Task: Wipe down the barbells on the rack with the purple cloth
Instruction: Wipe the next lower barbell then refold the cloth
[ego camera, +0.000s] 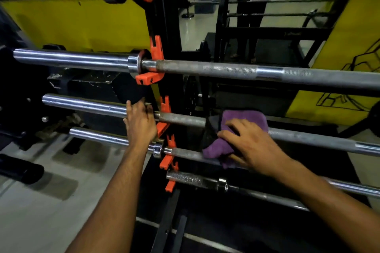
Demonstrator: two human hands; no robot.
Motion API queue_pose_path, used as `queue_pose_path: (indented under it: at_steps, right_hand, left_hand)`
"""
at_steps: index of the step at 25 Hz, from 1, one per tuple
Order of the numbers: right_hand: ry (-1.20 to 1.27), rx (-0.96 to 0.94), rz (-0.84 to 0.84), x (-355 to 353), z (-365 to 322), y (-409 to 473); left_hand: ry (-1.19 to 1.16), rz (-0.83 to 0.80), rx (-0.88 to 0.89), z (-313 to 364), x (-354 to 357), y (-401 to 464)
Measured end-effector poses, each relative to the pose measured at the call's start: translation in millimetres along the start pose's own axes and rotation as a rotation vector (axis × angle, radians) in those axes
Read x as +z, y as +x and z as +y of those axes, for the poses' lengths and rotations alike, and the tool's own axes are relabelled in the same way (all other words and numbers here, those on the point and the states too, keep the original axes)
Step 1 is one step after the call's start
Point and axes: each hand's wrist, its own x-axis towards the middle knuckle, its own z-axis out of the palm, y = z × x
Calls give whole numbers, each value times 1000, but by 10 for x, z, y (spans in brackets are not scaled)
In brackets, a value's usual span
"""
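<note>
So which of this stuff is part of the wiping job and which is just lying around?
Job:
soft purple cloth under the right hand
long steel barbells
orange plastic rack hooks
left hand on a bar

Lying about:
black iron weight plate
yellow wall padding

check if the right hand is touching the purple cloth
Touching. The head view shows the right hand lying on the purple cloth, its fingers pressing the cloth against a barbell.
</note>
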Motion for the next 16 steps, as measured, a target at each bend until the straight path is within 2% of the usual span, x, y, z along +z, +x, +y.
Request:
queue_pose_path:
  at_steps: [3,6,8,11,16]
  right_hand:
    - [94,27,37,-196,-224,-352]
    - [189,6,44,-239,-309,-544]
    - [408,26,32,-222,-396,-708]
    - [659,195,0,-237,-592,-1086]
    - [622,372,-56,-31,-898,-2052]
  left_hand:
    - [24,65,0,66,-72,-297]
    - [-38,69,124,110,-27,-1017]
    - [-147,-53,151,57,57,-1656]
    - [-203,-269,151,-137,135,-2567]
    - [-129,-449,62,-258,-61,-3597]
